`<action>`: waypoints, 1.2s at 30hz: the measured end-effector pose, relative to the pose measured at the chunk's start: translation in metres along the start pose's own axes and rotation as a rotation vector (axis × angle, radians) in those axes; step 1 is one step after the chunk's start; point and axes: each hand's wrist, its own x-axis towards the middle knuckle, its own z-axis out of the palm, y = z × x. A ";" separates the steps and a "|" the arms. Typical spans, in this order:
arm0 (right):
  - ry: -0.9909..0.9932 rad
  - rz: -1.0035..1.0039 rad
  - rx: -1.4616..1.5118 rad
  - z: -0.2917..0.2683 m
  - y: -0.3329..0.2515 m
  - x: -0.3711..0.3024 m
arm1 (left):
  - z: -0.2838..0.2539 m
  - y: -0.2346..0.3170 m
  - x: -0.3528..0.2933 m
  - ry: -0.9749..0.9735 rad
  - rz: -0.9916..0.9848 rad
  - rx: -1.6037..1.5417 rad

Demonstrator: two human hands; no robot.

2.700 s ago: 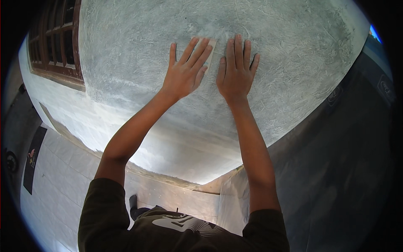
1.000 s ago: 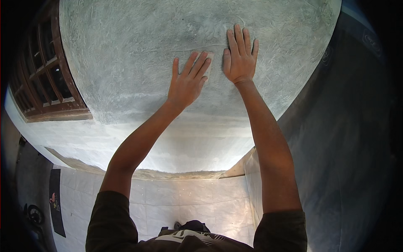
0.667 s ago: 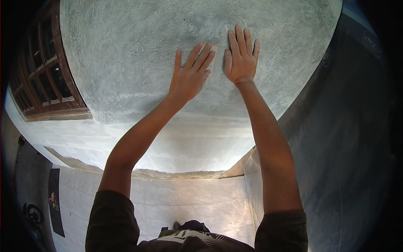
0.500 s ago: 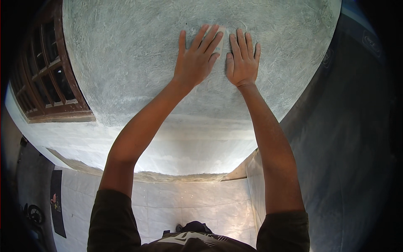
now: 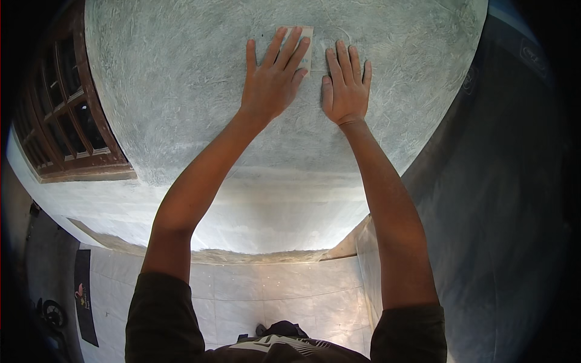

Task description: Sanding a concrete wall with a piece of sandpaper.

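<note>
Both my hands lie against a rough grey plastered wall [image 5: 181, 91]. Under the spread fingers of my left hand [image 5: 267, 88] is a pale rectangular sheet with bluish print [image 5: 308, 55], seemingly the back of sandpaper. The fingers cover much of it, and its face against the wall is hidden. My left hand presses flat on the sheet without wrapping round it. Just to the right, my right hand [image 5: 347, 94] rests flat on bare plaster, its fingers stretched out and apart from the sheet.
A brown wooden window [image 5: 75, 115] with several panes is set in the wall at the left. Dark sheeting [image 5: 484, 212] hangs along the right side. Below are pale floor tiles [image 5: 278, 287], a dark mat [image 5: 85, 296] and a wheel [image 5: 53, 313] at lower left.
My left hand and the sheet have shifted left and slightly up along the wall, widening the space between my hands. My right hand stays nearly in place on the plaster.
</note>
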 end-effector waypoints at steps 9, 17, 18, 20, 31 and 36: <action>-0.006 0.004 -0.007 0.001 -0.004 -0.003 | 0.000 0.006 -0.004 -0.035 -0.045 0.049; 0.003 0.004 -0.005 -0.001 0.003 -0.004 | 0.013 0.023 -0.065 -0.219 0.081 -0.029; -0.002 0.008 -0.004 -0.001 0.002 -0.005 | 0.004 0.020 -0.031 -0.154 0.026 0.014; -0.004 0.011 -0.006 0.000 -0.001 -0.002 | 0.004 0.010 -0.001 -0.085 -0.026 0.057; -0.001 0.008 0.009 -0.003 0.000 -0.004 | 0.002 0.015 -0.007 -0.054 -0.041 0.013; 0.004 0.005 0.019 -0.003 0.002 -0.002 | 0.010 0.034 -0.084 -0.221 0.007 -0.007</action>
